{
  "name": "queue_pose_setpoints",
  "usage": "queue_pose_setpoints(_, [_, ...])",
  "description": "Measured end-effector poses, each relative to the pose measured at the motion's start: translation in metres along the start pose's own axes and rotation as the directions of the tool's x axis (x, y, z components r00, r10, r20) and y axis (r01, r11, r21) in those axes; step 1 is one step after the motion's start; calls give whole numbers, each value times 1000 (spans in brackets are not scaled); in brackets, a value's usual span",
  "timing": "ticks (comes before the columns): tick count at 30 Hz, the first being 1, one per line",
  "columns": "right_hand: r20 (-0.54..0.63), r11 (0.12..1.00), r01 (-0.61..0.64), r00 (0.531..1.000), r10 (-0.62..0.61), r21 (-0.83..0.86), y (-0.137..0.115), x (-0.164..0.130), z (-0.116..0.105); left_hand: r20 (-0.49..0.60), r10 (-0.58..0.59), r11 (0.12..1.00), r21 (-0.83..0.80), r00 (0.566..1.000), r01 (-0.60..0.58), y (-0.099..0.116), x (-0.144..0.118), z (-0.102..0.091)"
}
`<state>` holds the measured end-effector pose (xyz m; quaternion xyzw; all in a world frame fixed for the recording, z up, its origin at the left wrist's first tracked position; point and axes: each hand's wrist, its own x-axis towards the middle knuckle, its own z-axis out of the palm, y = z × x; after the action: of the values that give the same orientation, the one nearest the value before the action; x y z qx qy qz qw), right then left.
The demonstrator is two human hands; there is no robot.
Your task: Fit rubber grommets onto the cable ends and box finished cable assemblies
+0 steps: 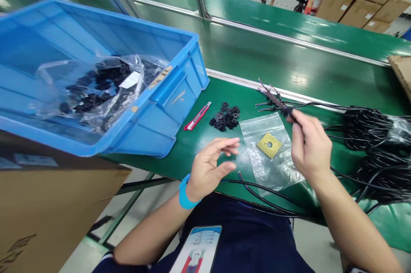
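Note:
My left hand (212, 163), with a blue wristband (185, 193), hovers over the front of the green table, thumb and fingers apart and holding nothing. At the right, my right hand (310, 144) is closed on a black cable (287, 111) close to its end; the exact grip is blurred. Stripped cable ends with thin coloured wires (269, 94) lie just beyond it. Between my hands is a clear zip bag (252, 133) with a yellow square plate (269, 145) on it, a round spot at its middle. Small black rubber-like pieces (224, 116) form a pile beyond my left hand.
A red box cutter (197, 116) lies beside a large blue crate (180, 106) containing a plastic bag of black pieces (109, 78). Coiled black cables (369, 129) are at the right. Loose cables (266, 187) run along the front edge. A phone (199, 249) rests on my lap.

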<state>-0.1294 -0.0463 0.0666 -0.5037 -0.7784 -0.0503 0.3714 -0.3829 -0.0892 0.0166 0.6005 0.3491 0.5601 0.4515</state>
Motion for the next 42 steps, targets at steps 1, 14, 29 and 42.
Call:
queue_pose_setpoints(1, [15, 996, -26, 1000, 28, -82, 17, 11, 10, -22, 10, 998, 56, 1000, -9, 1, -2, -6])
queue_pose_setpoints(14, [622, 989, 147, 772, -130, 24, -28, -75, -36, 533, -61, 797, 535, 844, -280, -6, -20, -18])
queue_pose_setpoints(29, [379, 990, 122, 915, -140, 72, -91, -72, 1, 529, 251, 668, 512, 811, -540, 36, -9, -37])
queue_pose_setpoints(42, [86, 902, 112, 993, -84, -416, 7, -91, -23, 331, 40, 359, 876, 943, -323, -31, 79, -30])
